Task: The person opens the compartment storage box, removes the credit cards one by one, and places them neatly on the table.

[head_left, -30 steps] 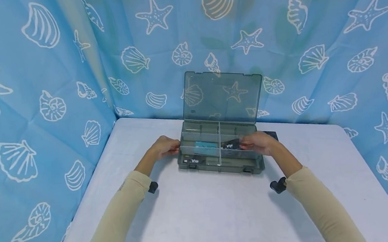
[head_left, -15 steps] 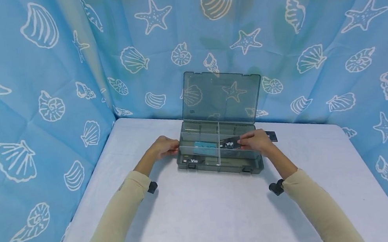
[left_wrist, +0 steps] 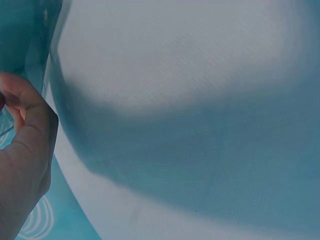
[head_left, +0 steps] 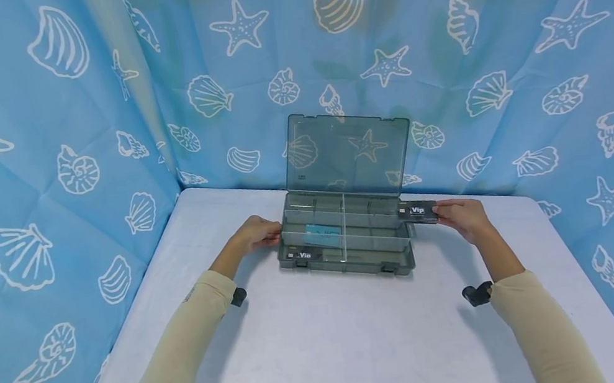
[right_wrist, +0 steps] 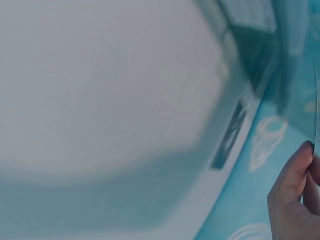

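Note:
A grey see-through compartment box (head_left: 343, 266) stands on the table with its lid (head_left: 348, 153) raised. My left hand (head_left: 255, 233) grips the box's left wall with curled fingers. At the box's right end, my right hand (head_left: 466, 217) pinches a black card (head_left: 420, 212) lettered "Vip". The card's left end overlaps the box's right wall. A blue card (head_left: 323, 235) lies in the left middle compartment. Another black "Vip" card (head_left: 303, 254) is in the front left compartment. In the right wrist view, the held card shows only as a thin edge above my right hand (right_wrist: 295, 197).
Another dark card (right_wrist: 230, 135) lies on the table near the box in the right wrist view; the head view hides it. Clear dividers (head_left: 342, 225) split the box. A blue shell-patterned curtain (head_left: 249, 66) hangs behind the white table (head_left: 334, 338).
My right hand has moved right, bringing the black card out of the right middle compartment to the box's right wall. My left hand has stayed at the left wall.

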Available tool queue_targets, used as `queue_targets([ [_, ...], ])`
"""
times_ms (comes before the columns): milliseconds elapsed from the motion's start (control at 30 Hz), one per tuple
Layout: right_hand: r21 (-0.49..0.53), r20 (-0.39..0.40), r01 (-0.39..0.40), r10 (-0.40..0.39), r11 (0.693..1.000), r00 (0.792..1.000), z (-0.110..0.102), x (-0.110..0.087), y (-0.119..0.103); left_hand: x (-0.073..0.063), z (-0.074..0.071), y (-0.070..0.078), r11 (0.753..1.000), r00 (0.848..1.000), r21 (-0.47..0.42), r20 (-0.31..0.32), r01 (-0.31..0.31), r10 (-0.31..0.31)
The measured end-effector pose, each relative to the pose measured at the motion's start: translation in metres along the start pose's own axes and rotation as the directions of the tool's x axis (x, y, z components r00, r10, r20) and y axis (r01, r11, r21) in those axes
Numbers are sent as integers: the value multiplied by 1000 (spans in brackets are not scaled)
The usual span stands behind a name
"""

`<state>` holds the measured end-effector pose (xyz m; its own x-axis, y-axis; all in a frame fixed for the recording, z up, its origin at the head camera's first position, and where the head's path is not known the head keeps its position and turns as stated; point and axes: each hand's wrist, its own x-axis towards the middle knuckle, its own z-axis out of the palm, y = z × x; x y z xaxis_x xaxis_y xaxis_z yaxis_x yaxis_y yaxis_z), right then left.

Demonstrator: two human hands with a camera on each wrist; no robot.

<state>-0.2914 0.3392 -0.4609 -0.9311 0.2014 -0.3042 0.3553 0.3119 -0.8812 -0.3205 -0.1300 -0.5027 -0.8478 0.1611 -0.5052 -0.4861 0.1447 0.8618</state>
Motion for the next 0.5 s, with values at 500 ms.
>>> queue_targets([
  [500, -121, -145, -84, 66, 989, 987, -2, 16, 61, 1, 0, -1, 1000, 1000, -2, 4, 2, -2],
])
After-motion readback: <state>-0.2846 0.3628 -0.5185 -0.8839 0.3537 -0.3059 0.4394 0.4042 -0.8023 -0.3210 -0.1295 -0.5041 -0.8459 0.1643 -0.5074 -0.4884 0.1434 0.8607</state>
